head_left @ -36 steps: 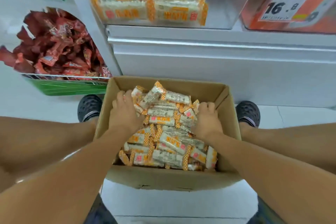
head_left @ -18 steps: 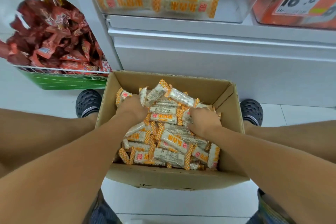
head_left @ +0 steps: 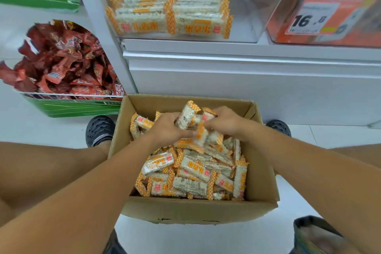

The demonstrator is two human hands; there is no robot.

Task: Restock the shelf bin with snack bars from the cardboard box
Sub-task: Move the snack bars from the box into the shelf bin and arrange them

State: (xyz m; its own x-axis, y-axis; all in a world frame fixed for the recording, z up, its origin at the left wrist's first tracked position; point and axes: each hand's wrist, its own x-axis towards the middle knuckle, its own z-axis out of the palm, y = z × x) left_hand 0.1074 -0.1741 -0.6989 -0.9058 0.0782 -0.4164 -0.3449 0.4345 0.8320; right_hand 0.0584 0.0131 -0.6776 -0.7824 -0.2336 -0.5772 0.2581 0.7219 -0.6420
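Both hands are closed on a bunch of snack bars (head_left: 188, 118) gathered between them just above the far end of the cardboard box (head_left: 198, 210): the left hand (head_left: 167, 128) curls round the bunch from one side, its thumb lying along the underside, and the right hand (head_left: 223, 122) clamps the other side, fingers folded over the wrappers. One bar in the bunch stands nearly upright, and another hanging below the hands is blurred (it may be slipping, though that cannot be told). Under the hands the box is heaped with loose bars (head_left: 195, 171) in orange-checked wrappers, piled every way up to about its rim. Above the box and beyond it, on the white shelf (head_left: 247, 51), the clear shelf bin (head_left: 247, 14) holds neat rows of the same bars against its left and middle, with bare space at its right. So I judge the restocking only partly done: this handful is not yet in the bin, and most of the stock lies in the box.
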